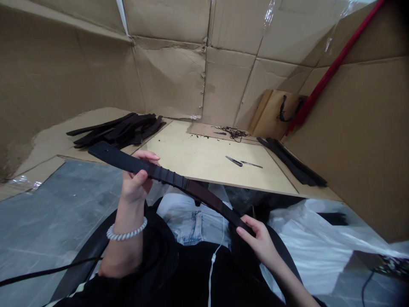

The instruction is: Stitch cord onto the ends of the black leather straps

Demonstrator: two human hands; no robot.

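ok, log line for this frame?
left hand: holding black strip partway | right hand: holding its nearer end | tabletop: snips, slim tool

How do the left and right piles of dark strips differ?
The left pile looks bulkier; the right pile looks slimmer. Strips in the left pile fan out and cross in a jumble, while those in the right pile lie roughly side by side. Both hold long, dark strips lying flat near the table's sides.
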